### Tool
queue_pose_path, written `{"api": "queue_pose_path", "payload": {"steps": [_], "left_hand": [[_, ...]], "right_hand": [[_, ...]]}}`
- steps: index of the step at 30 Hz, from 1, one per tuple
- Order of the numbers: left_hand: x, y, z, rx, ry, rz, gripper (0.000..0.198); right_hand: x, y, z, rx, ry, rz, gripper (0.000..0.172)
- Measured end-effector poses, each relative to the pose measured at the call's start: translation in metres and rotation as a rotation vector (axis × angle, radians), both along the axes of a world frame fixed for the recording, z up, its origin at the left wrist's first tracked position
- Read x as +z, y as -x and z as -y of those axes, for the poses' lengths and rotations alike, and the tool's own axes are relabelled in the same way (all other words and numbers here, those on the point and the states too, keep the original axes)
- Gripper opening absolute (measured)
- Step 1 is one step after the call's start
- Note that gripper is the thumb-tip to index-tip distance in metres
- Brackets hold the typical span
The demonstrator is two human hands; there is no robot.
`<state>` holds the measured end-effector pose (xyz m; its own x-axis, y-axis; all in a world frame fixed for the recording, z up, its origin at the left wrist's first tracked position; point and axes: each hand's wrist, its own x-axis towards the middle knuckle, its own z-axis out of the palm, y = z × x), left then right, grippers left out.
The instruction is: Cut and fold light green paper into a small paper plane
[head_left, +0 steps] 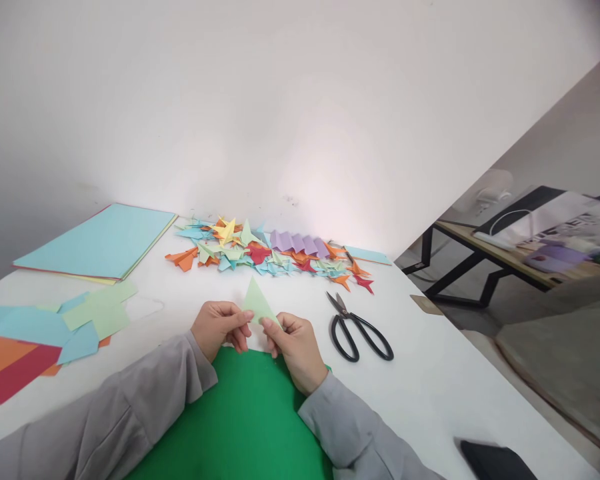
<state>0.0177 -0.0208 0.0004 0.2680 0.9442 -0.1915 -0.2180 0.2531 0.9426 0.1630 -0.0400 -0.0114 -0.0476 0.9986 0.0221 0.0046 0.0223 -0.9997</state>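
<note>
A small light green paper (258, 302), folded to a pointed triangle with its tip up, is held between my hands above the table. My left hand (224, 324) pinches its lower left corner between thumb and fingers. On the lower right side, my right hand (296, 347) grips it the same way, thumb on top. Beneath my hands and forearms spreads a green surface (240, 420). Black-handled scissors (356, 328) lie slightly spread on the table, right of my right hand.
Behind my hands lies a row of folded paper pieces (257, 252) in several colours, with a pleated purple strip (300, 243). Loose cut papers (35, 327) overlap at left, below a stack of sheets (103, 240). A dark object (495, 460) sits near the right edge; a wall (260, 100) rises behind.
</note>
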Motion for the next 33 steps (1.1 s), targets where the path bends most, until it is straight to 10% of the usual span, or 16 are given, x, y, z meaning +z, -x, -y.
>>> {"api": "queue_pose_path", "payload": {"steps": [16,24,33], "left_hand": [[-0.003,0.002,-0.004,0.095,0.05,0.146,0.03],[-0.002,0.0,0.004,-0.261,-0.134,-0.121,0.032],[-0.007,-0.001,0.009,-0.32,-0.238,-0.243,0.03]], "right_hand": [[-0.001,0.0,0.002,0.031,-0.021,0.053,0.047],[0.004,-0.001,0.003,0.217,-0.049,-0.008,0.036],[0.005,-0.001,0.004,0.175,-0.019,-0.028,0.03]]}}
